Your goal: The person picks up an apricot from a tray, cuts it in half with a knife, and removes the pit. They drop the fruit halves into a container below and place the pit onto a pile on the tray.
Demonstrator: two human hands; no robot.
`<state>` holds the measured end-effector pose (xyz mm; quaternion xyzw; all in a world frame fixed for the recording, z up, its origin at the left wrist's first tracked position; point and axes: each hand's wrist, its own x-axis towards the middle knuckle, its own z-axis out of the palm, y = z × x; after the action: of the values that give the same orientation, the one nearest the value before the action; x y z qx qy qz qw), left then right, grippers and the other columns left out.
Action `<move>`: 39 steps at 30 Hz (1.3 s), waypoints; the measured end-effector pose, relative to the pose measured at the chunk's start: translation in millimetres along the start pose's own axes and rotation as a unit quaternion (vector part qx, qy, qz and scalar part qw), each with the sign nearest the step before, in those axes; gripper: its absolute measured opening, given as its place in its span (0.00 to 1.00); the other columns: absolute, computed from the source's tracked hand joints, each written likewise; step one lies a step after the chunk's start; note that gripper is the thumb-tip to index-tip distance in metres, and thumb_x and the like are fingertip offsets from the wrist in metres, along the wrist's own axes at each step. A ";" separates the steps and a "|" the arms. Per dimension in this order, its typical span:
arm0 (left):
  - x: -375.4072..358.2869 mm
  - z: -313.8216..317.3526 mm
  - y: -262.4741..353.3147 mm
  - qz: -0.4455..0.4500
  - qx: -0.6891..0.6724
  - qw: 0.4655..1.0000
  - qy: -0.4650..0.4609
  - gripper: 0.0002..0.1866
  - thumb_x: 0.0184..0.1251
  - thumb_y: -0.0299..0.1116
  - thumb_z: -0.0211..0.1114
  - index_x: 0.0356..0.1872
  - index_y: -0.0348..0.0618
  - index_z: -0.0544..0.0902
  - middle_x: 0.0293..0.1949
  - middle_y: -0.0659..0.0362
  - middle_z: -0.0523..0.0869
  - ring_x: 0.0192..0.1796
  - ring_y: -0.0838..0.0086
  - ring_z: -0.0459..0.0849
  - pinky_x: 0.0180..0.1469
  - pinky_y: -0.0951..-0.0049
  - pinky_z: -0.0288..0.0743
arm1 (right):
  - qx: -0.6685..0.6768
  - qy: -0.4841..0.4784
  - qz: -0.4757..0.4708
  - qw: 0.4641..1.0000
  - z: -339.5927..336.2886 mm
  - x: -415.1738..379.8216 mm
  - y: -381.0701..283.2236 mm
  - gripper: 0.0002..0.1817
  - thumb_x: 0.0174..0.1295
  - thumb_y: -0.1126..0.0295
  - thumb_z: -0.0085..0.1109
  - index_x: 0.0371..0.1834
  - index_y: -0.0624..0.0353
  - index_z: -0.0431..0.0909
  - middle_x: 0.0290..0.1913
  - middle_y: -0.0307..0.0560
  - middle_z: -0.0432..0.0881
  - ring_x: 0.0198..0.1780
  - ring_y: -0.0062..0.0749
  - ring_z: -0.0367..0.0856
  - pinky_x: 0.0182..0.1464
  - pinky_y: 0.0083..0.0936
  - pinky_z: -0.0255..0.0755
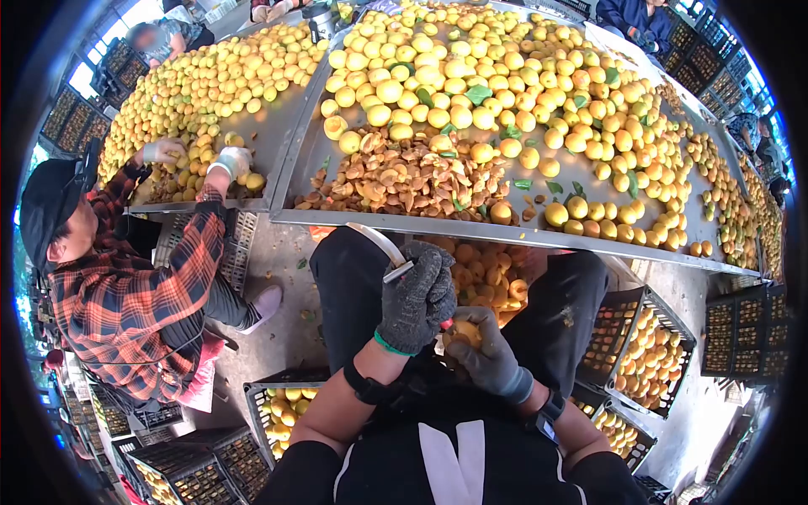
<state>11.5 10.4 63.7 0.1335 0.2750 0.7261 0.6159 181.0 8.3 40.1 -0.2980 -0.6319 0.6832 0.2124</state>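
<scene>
My left hand (418, 297), in a dark grey knit glove with a green cuff, is closed around a slim knife-like tool (398, 271). A metal part sticks out on its upper left, and a red bit shows by the right side of the fist. My right hand (488, 358), in a lighter grey glove, holds a yellow-orange apricot (465, 334) close beside the left fist. Between my knees, below the table edge, lies a heap of cut apricot pieces (488, 278). Above it on the table sits a brown-orange pile of apricot scraps (404, 177).
Whole apricots (471, 67) with green leaves cover much of the metal table (290, 160). Its raised front edge runs just before my knees. Crates of fruit (652, 358) stand right and left on the floor. A person in a plaid shirt (139, 295) works at my left.
</scene>
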 end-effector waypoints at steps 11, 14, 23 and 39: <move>-0.6 -2.3 7.9 -0.125 -0.179 0.976 -0.014 0.07 0.73 0.37 0.59 0.42 0.47 0.77 0.19 0.68 0.68 0.14 0.83 0.61 0.14 0.82 0.55 | -0.158 0.006 -0.316 0.935 -0.4 12.5 5.7 0.16 0.59 0.79 0.63 0.47 0.54 0.71 0.45 0.51 0.74 0.39 0.37 0.80 0.39 0.26 0.73; -1.3 3.0 2.7 -0.112 -0.104 0.988 0.019 0.06 0.73 0.37 0.58 0.41 0.48 0.77 0.19 0.69 0.68 0.13 0.83 0.61 0.14 0.82 0.55 | -0.009 -0.022 -0.135 0.991 3.9 0.4 -2.2 0.13 0.63 0.74 0.61 0.48 0.53 0.71 0.42 0.47 0.77 0.35 0.29 0.80 0.35 0.21 0.73; 10.7 -30.7 26.6 0.049 -0.085 0.995 -0.008 0.07 0.74 0.40 0.57 0.39 0.50 0.75 0.19 0.69 0.66 0.13 0.83 0.62 0.13 0.81 0.56 | 0.155 0.056 0.063 0.984 -29.4 32.4 -33.7 0.14 0.72 0.61 0.49 0.51 0.59 0.71 0.37 0.42 0.79 0.36 0.20 0.80 0.33 0.18 0.73; 12.3 -62.6 9.5 -0.061 -0.116 0.989 0.062 0.08 0.74 0.42 0.55 0.37 0.52 0.74 0.18 0.69 0.65 0.14 0.81 0.62 0.15 0.79 0.57 | 0.108 0.039 0.123 0.986 -65.8 109.0 109.0 0.27 0.58 0.62 0.65 0.60 0.60 0.72 0.48 0.55 0.80 0.46 0.45 0.80 0.45 0.32 0.78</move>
<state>-32.2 6.8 16.4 -0.0010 0.2340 0.7208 0.6524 155.1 117.3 -84.5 -0.3752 -0.5038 0.7564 0.1824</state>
